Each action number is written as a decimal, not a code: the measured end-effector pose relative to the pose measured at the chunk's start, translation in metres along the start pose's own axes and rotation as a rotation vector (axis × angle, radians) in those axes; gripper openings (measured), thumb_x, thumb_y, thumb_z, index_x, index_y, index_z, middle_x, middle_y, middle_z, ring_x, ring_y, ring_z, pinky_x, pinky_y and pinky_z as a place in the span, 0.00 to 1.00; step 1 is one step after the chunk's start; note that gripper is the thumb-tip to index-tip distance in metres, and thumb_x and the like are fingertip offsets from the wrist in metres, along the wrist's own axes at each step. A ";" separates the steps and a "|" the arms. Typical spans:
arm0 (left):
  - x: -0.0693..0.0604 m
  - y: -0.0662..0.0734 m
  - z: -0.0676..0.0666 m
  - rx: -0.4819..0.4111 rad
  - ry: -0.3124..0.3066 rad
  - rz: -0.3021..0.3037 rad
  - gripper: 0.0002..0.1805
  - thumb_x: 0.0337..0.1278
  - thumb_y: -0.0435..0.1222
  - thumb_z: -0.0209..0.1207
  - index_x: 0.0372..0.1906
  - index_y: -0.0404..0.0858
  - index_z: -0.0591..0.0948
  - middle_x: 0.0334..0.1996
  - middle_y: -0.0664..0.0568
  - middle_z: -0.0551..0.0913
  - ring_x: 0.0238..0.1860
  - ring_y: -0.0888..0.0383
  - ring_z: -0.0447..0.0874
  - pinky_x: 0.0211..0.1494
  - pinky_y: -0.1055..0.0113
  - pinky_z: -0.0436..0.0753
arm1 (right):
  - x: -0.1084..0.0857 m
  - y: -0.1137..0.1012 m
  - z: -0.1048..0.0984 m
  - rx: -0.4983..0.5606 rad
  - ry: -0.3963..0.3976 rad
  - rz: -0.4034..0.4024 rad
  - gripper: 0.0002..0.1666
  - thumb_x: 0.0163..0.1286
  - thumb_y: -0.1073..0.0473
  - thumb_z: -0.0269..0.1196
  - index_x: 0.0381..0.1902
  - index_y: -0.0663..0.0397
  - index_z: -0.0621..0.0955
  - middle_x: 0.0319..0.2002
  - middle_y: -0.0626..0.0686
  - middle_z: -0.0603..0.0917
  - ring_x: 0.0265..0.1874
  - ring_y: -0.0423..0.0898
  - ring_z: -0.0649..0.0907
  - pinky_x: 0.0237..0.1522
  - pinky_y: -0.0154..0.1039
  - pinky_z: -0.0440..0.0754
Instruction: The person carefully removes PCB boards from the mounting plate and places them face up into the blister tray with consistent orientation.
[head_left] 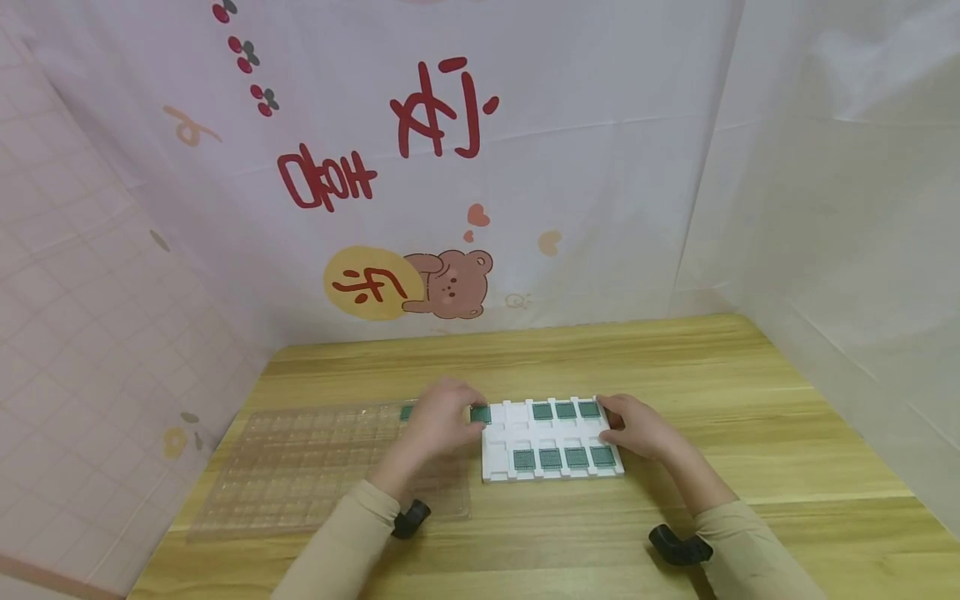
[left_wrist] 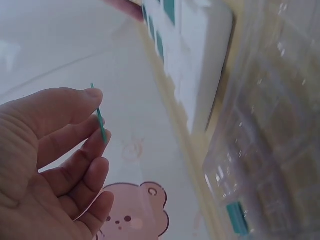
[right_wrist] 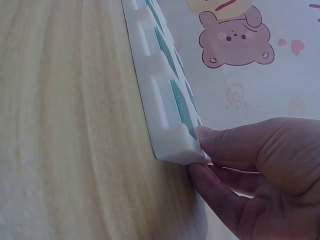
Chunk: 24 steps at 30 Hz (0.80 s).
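Observation:
My left hand pinches a thin green chip between thumb and fingers, just off the left end of a white tray. Seen edge-on in the left wrist view, the chip stands clear above the surface. My right hand grips the tray's right end; in the right wrist view its thumb lies on the corner of the tray and the fingers are at the end below. Several green chips lie in two rows of tray slots; slots toward the left end show bare white.
A clear plastic tray with many compartments lies left of the white tray, partly under my left arm. One green chip sits in its upper right part. A printed cloth hangs behind the wooden table.

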<state>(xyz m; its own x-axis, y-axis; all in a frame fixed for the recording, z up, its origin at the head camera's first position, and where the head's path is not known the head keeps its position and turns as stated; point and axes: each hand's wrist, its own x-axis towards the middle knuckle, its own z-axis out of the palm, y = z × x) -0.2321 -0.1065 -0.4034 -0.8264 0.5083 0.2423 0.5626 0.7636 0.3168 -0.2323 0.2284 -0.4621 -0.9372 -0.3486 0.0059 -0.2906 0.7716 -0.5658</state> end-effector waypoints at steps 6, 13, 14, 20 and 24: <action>0.006 -0.009 -0.009 0.004 0.027 -0.029 0.10 0.49 0.37 0.72 0.39 0.41 0.88 0.38 0.53 0.86 0.45 0.51 0.80 0.52 0.54 0.76 | 0.000 0.000 -0.001 -0.007 -0.003 -0.018 0.38 0.61 0.64 0.71 0.64 0.77 0.69 0.46 0.62 0.78 0.39 0.51 0.75 0.45 0.50 0.75; 0.013 -0.019 -0.016 0.014 0.028 -0.055 0.09 0.50 0.37 0.71 0.38 0.42 0.88 0.36 0.55 0.85 0.44 0.52 0.77 0.51 0.54 0.76 | 0.000 0.001 0.001 -0.009 0.004 -0.012 0.37 0.61 0.65 0.70 0.64 0.77 0.70 0.47 0.61 0.78 0.39 0.51 0.75 0.46 0.49 0.75; 0.014 -0.021 -0.016 0.014 0.029 -0.055 0.09 0.50 0.36 0.71 0.38 0.42 0.88 0.36 0.55 0.85 0.44 0.52 0.77 0.51 0.53 0.75 | 0.000 0.001 0.001 -0.008 0.004 -0.012 0.37 0.61 0.65 0.70 0.64 0.77 0.70 0.47 0.62 0.78 0.40 0.51 0.75 0.46 0.50 0.75; 0.017 -0.029 -0.014 0.029 0.019 -0.072 0.09 0.48 0.36 0.72 0.37 0.42 0.88 0.37 0.53 0.85 0.45 0.50 0.77 0.52 0.52 0.76 | 0.001 0.003 0.002 -0.004 0.002 -0.004 0.37 0.62 0.65 0.70 0.65 0.76 0.70 0.50 0.64 0.78 0.41 0.52 0.76 0.48 0.52 0.75; 0.018 -0.034 -0.012 0.021 0.000 -0.103 0.09 0.48 0.35 0.71 0.37 0.41 0.88 0.38 0.52 0.85 0.45 0.51 0.76 0.52 0.52 0.75 | 0.001 0.003 0.003 0.002 0.000 -0.005 0.37 0.62 0.65 0.70 0.65 0.76 0.69 0.51 0.65 0.78 0.42 0.52 0.76 0.50 0.53 0.75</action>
<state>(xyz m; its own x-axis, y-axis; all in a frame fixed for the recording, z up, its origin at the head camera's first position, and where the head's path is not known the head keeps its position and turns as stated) -0.2662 -0.1277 -0.3986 -0.8797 0.4268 0.2097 0.4743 0.8201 0.3202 -0.2339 0.2293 -0.4663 -0.9357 -0.3527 0.0085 -0.2950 0.7689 -0.5672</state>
